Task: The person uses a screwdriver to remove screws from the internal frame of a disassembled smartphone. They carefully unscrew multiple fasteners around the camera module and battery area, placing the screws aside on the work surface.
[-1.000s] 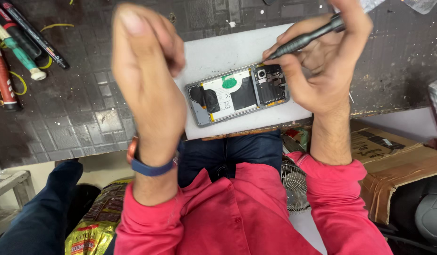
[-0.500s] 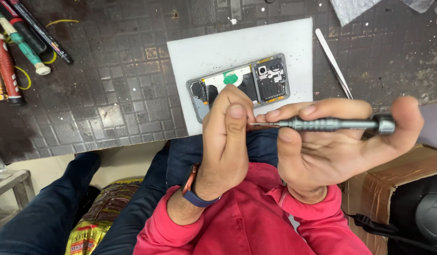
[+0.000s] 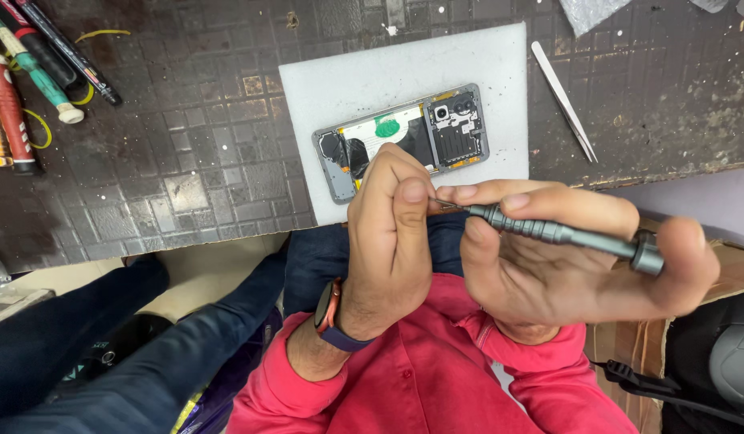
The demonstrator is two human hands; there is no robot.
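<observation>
Single head view, looking steeply down from close above both hands, with the counter just beyond them.

— How was the light?

— Even and fairly bright, coming from overhead. The white mat just beyond the left grip was the brightest patch, near washed out, and the dark surface around it gave back dull sheen on its tiles.

— Shadows?

— Soft ones, only under both grips and over the lap below them.

— Sharpness?

— Good in the middle. The right grip, nearest the lens, looked large and slightly soft. Edges bent outward, wide-angle fashion, and the corners beside the grips fell darker.
</observation>
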